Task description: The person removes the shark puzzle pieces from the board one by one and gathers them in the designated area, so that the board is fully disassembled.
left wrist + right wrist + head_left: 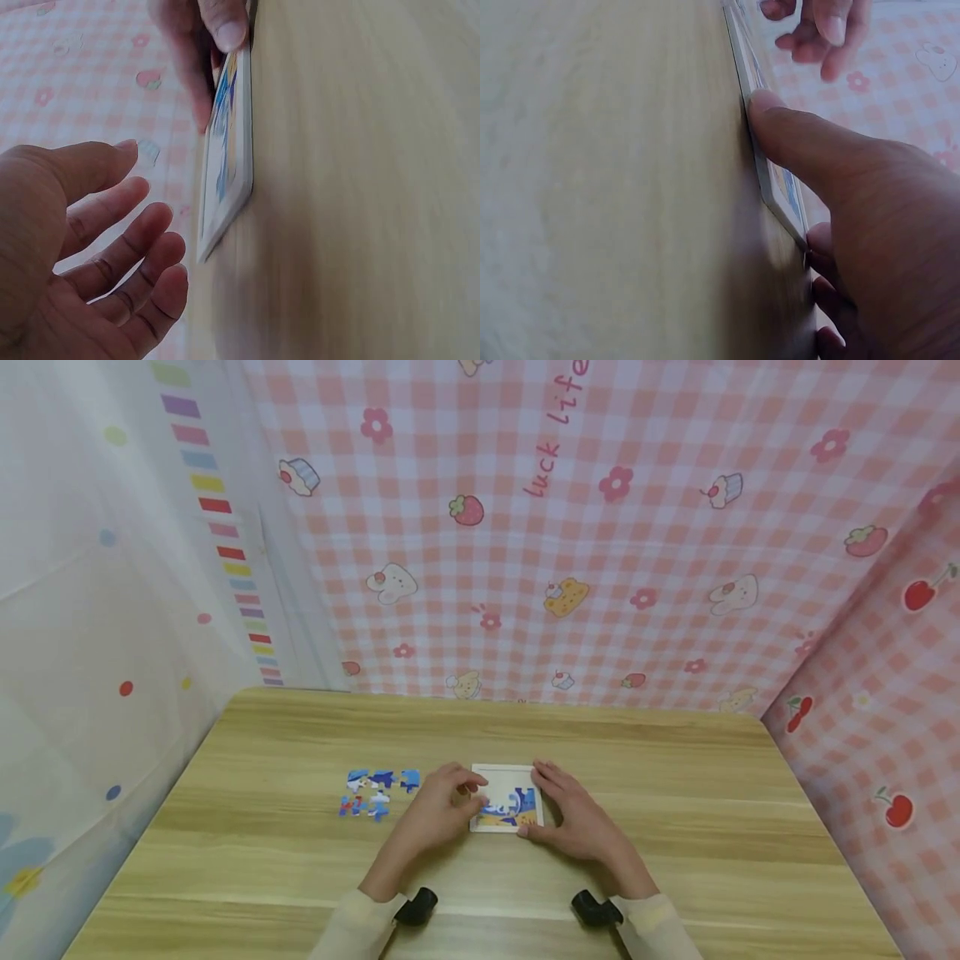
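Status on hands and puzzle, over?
Left hand empty. Right hand grips puzzle frame, partly filled. Loose pieces lie left of it. Nothing visibly blocking.

We've got one wood-grain tabletop (690, 793), and there it is, one white-framed jigsaw tray (502, 767)! We spot two rows of loose jigsaw pieces, one upper row (384, 778) and one lower row (378, 807), too small for us to tally singly; the fitted pieces (517, 817) beat our count too. Two sets of fingers now: left fingers (155, 221), right fingers (553, 775)! We make it two pale sleeves (358, 927), two black wrist cameras (417, 907), and one "luck life" lettering (547, 458)!
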`<move>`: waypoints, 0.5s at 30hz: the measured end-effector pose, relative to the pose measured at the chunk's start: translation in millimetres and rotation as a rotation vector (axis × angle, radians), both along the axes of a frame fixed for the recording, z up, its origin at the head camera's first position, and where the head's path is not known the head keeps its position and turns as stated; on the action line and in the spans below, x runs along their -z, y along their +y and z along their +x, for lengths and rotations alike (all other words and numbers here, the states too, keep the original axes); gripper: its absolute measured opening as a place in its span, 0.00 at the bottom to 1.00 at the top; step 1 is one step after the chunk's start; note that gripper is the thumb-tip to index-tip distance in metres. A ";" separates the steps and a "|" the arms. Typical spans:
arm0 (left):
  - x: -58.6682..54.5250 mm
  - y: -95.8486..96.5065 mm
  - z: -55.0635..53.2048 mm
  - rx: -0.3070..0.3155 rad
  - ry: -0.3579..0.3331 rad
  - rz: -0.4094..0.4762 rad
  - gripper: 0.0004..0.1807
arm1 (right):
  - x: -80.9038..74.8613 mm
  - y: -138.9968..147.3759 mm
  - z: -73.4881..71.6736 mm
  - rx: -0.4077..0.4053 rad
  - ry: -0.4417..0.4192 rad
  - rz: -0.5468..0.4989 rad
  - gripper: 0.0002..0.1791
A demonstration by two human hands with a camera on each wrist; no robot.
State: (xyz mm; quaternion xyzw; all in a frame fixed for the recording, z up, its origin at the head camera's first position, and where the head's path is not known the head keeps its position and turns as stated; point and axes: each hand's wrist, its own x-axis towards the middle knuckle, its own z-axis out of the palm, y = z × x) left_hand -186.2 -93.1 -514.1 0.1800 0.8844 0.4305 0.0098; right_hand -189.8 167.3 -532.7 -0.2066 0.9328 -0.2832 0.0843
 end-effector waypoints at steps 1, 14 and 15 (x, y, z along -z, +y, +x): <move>0.6 3.6 -1.4 0.010 0.003 -0.001 0.12 | 0.2 0.1 0.0 0.000 -0.002 -0.005 0.52; 8.7 34.0 -18.8 0.054 0.057 -0.070 0.12 | 3.6 3.4 -1.5 -0.015 0.029 -0.064 0.44; 9.3 35.7 -19.9 0.053 0.060 -0.076 0.12 | 3.9 3.3 -1.6 -0.016 0.034 -0.067 0.44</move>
